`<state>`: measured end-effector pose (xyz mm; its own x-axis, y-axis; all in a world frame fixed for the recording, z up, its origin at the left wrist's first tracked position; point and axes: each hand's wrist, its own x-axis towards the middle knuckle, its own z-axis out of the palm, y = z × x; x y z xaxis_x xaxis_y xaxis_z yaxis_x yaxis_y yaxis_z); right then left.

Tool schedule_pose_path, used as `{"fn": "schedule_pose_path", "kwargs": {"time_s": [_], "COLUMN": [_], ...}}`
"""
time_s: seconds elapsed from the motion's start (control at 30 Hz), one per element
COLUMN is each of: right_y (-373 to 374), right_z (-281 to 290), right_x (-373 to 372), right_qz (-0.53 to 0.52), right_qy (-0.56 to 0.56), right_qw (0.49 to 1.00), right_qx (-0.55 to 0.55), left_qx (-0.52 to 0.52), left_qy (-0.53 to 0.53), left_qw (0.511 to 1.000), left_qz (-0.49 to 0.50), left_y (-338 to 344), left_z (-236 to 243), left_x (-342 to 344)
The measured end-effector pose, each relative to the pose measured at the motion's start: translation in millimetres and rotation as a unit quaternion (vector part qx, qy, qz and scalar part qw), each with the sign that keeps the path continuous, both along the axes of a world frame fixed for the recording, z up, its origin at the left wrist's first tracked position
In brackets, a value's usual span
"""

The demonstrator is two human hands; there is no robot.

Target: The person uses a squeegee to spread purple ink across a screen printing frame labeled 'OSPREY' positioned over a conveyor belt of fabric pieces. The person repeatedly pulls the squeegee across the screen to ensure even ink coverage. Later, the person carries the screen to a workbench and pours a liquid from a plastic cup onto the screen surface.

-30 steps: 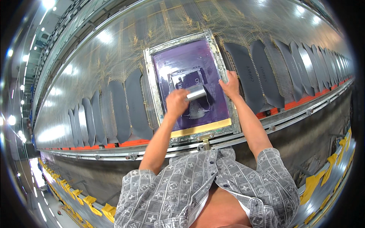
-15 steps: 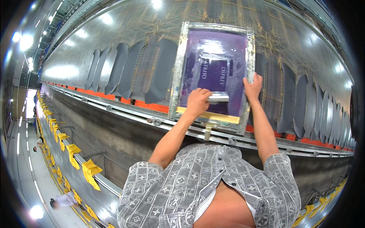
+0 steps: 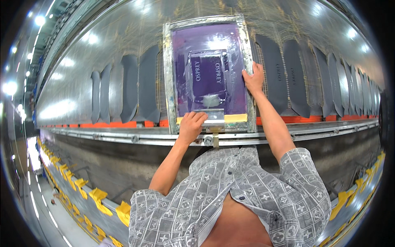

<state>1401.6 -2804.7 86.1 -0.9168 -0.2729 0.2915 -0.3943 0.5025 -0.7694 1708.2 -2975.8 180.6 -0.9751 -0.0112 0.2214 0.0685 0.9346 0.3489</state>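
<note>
Left hand (image 3: pixel 192 126) closed on metal squeegee (image 3: pixel 214 116), at near end of purple screen (image 3: pixel 209 68); right hand (image 3: pixel 254 80) gripping screen frame (image 3: pixel 243 41) by right rail; pale wet patch (image 3: pixel 212 100) ahead of left hand; grey pieces just right of right hand (image 3: pixel 279 82) already lettered; grey pieces left of left hand (image 3: pixel 148 86) show no lettering, seemingly undone.

Purple framed screen (image 3: pixel 209 70), flat, silvery squeegee (image 3: pixel 214 116) at near end
</note>
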Motion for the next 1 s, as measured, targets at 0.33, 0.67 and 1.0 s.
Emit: {"fn": "schedule_pose_path", "kwargs": {"time_s": [0.33,0.67,1.0], "right_y": [-8.2,-81.3,-146.1], "right_z": [-17.3,80.9,85.3], "right_x": [9.2,-69.1,-64.5], "right_qz": [-0.060,0.280,0.365], "right_qy": [-0.024,-0.114,-0.028], "right_qw": [0.983,0.953,0.864], "right_qx": [0.171,0.009,0.346], "left_qx": [-0.016,0.115,0.100], "left_qy": [0.013,-0.071,-0.132], "left_qw": [0.999,0.991,0.985], "left_qz": [-0.028,0.021,0.040], "left_y": [-67.7,-147.6,-154.3], "left_z": [-17.9,0.9,-3.9], "left_x": [-107.0,-234.8,-250.9]}}
